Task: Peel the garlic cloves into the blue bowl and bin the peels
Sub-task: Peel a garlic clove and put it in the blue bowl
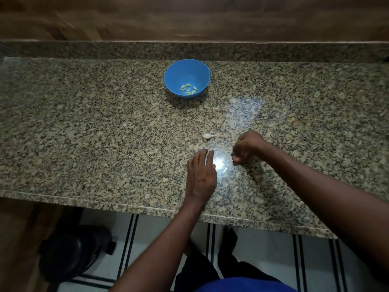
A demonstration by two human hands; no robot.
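The blue bowl (187, 76) is set towards the back of the granite bench (84, 133), with several peeled cloves (188, 89) lying in it. One unpeeled garlic clove (208, 136) lies on the bench, just beyond both hands. The left hand (201, 174) is laid flat, fingers straight, a pale scrap of peel (210, 152) at its fingertips. The right hand (246, 146) is curled; whether its grip holds anything cannot be told. A black bin (73, 251) is seen on the floor below.

Head camera looks steeply down onto countertop (105, 133).
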